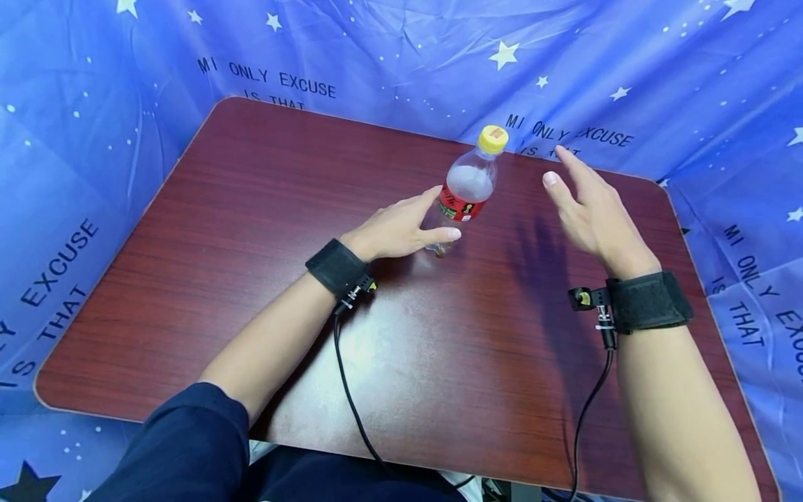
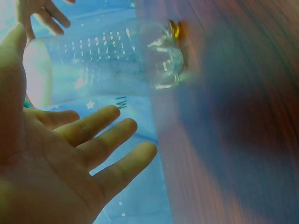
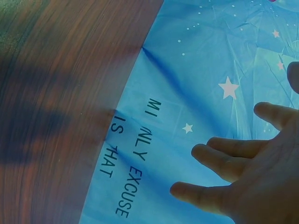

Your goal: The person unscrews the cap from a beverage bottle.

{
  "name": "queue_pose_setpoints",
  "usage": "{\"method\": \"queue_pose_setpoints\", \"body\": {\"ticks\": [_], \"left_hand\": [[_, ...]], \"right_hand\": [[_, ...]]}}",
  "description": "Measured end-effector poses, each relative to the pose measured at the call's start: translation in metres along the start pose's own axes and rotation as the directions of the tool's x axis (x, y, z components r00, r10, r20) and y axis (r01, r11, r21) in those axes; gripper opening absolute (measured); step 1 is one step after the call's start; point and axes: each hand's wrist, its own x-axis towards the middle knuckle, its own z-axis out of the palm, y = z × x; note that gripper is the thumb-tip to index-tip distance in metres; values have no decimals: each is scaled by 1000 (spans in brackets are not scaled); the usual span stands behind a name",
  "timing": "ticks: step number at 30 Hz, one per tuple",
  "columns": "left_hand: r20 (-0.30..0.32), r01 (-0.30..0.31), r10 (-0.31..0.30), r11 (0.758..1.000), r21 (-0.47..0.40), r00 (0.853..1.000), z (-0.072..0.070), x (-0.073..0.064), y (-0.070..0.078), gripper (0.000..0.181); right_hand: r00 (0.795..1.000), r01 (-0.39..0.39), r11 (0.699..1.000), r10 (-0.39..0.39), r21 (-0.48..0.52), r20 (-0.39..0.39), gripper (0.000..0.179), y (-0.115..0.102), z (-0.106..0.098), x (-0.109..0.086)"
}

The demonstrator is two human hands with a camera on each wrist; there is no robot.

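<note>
Clear plastic, probably thin, forms the bottle (image 1: 475,180), which seems to stand right of centre on the glossy red-brown table (image 1: 251,209). Nearly empty by its look, it should be light, squeezable and hard to break, though its smooth sides may slip; the red label (image 1: 461,204) round its middle suits a grip better than the small, round yellow cap (image 1: 493,139). Left hand (image 1: 398,226) spreads thumb and extended fingers beside it, contact unclear; right hand (image 1: 590,209) holds nothing, fingers extended, farther right. Creased blue cloth (image 1: 414,42) hangs on the far side.
</note>
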Motion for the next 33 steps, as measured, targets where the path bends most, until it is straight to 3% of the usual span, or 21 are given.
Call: {"method": "queue_pose_setpoints", "body": {"ticks": [15, 25, 33], "left_hand": [[-24, -16, 15, 999, -29, 1000, 5, 7, 4, 93], [-163, -101, 73, 980, -174, 984, 13, 12, -3, 63], [-223, -121, 112, 992, -31, 968, 1, 5, 1, 66]], "right_hand": [[1000, -19, 1000, 19, 13, 13, 64, 2, 1, -4], [998, 44, 999, -43, 11, -38, 58, -7, 3, -2], [983, 73, 991, -52, 111, -173, 48, -32, -3, -8]]}}
